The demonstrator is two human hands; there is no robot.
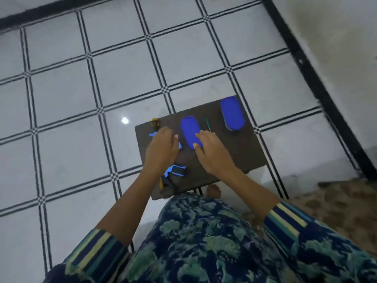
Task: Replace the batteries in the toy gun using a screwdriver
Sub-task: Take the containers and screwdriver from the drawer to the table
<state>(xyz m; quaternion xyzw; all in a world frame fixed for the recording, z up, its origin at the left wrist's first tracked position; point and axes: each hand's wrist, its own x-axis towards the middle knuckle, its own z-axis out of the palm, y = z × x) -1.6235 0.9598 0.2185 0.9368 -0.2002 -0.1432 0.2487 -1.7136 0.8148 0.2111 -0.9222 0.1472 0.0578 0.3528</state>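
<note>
A blue and black toy gun (175, 170) lies on the left part of a small dark table (240, 152). My left hand (161, 149) covers its middle, fingers curled over it; blue parts stick out on both sides. A screwdriver with a yellow and black handle (155, 122) lies just beyond that hand. My right hand (211, 153) rests on a blue oval case (188, 127) at the table's middle, fingers fairly straight over its right side and thumb at its near end. A thin green tool (207, 123) lies right of that case.
A second, larger blue oval case (232, 113) stands at the table's far right corner. The table stands on a white tiled floor (81, 88) with black lines. A black-edged wall (336, 58) runs on the right. A patterned mat (344, 203) lies near right.
</note>
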